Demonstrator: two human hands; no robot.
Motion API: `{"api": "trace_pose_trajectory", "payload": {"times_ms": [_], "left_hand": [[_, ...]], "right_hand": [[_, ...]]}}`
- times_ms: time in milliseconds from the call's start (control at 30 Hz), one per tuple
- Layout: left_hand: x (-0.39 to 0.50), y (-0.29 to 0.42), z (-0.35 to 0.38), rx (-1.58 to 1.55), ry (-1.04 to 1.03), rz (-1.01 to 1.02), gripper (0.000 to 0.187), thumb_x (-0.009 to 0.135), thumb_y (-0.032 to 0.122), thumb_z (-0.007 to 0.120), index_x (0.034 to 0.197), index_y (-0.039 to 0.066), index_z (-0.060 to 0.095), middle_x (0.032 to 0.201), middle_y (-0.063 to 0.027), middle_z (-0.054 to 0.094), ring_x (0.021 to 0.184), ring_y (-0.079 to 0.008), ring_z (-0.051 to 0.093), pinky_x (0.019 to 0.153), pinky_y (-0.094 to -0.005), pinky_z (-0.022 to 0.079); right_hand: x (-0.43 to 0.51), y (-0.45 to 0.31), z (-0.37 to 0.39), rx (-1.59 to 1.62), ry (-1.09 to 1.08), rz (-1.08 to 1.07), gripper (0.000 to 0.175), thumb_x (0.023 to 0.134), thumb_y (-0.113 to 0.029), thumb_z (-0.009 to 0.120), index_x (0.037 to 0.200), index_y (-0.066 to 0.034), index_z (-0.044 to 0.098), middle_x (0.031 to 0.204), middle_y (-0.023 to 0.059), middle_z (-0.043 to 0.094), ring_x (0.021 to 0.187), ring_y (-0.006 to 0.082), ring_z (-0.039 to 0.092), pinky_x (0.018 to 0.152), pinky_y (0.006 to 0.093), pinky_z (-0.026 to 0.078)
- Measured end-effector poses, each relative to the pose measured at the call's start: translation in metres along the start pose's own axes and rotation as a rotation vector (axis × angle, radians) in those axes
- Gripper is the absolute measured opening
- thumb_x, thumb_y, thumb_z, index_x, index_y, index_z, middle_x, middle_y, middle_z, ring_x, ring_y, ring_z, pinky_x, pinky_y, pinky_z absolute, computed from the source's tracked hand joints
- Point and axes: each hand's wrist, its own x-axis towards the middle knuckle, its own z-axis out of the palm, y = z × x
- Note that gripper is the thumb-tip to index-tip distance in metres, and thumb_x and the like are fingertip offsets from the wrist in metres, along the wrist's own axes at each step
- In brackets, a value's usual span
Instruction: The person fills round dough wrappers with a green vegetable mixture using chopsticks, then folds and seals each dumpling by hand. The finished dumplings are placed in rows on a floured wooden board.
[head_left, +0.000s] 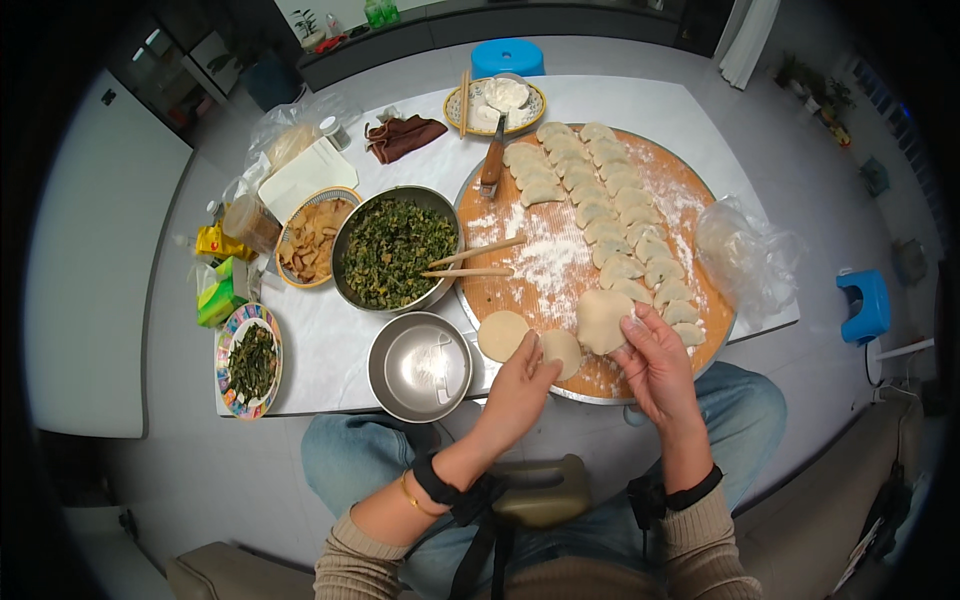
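Note:
My right hand (657, 364) pinches a round dough wrapper (604, 321) by its right edge, above the near side of a round wooden board (480, 289). Close to its left, my left hand (519, 381) has its thumb and fingertips at the edge of a second dough wrapper (564, 352). Whether it grips that wrapper cannot be told. A third dough wrapper (502, 336) lies flat at the board's near left edge, just beyond the left fingers. Rows of folded dumplings (600, 210) cover the board's middle and right, with loose flour (551, 259) around them.
Left of the board stand a metal bowl of chopped green filling (397, 247) with chopsticks (480, 253) across its rim, and a metal basin (420, 367). A wooden-handled tool (492, 161) bridges the board and a flour plate (531, 112). A plastic bag (742, 255) sits at right.

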Motion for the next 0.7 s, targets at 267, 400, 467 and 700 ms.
{"api": "trace_pose_trajectory", "payload": {"times_ms": [267,400,467,700], "left_hand": [[-0.011,0.033,-0.022,-0.454,-0.295,0.04,0.047,0.1,0.018,0.057,0.138,-0.007,0.044,0.131,-0.0118,0.056,0.12,-0.0146,0.054,0.102,-0.0276,0.043],[-0.011,0.043,-0.041,-0.503,-0.197,0.085,0.037,0.104,0.023,0.05,0.127,-0.005,0.055,0.12,-0.0102,0.063,0.106,-0.0155,0.062,0.093,-0.0295,0.051],[-0.011,0.049,-0.05,-0.559,-0.136,0.128,0.04,0.105,0.025,0.046,0.127,-0.007,0.052,0.118,-0.0144,0.064,0.104,-0.0208,0.064,0.091,-0.0317,0.053],[-0.014,0.085,-0.127,-0.662,0.158,0.401,0.041,0.106,0.023,0.041,0.127,-0.011,0.047,0.123,-0.0237,0.059,0.114,-0.0309,0.062,0.095,-0.0382,0.055]], "right_hand": [[0.0,-0.001,0.043,-0.241,-0.111,0.202,0.026,0.098,-0.01,0.058,0.121,0.0029,0.058,0.106,0.0073,0.067,0.096,0.0118,0.066,0.081,0.024,0.055],[0.007,0.006,0.066,-0.513,-0.122,0.159,0.025,0.097,-0.012,0.061,0.118,0.0029,0.06,0.095,0.006,0.069,0.083,0.0105,0.067,0.074,0.0223,0.055],[0.014,0.01,0.073,-0.607,-0.116,0.088,0.026,0.096,-0.011,0.062,0.117,0.0036,0.06,0.094,0.0054,0.067,0.08,0.0099,0.064,0.072,0.0225,0.053],[0.065,0.03,0.084,-1.127,-0.199,-0.134,0.062,0.086,-0.011,0.074,0.14,0.0017,0.045,0.08,-0.0001,0.051,0.072,0.0079,0.049,0.068,0.0229,0.046]]}}
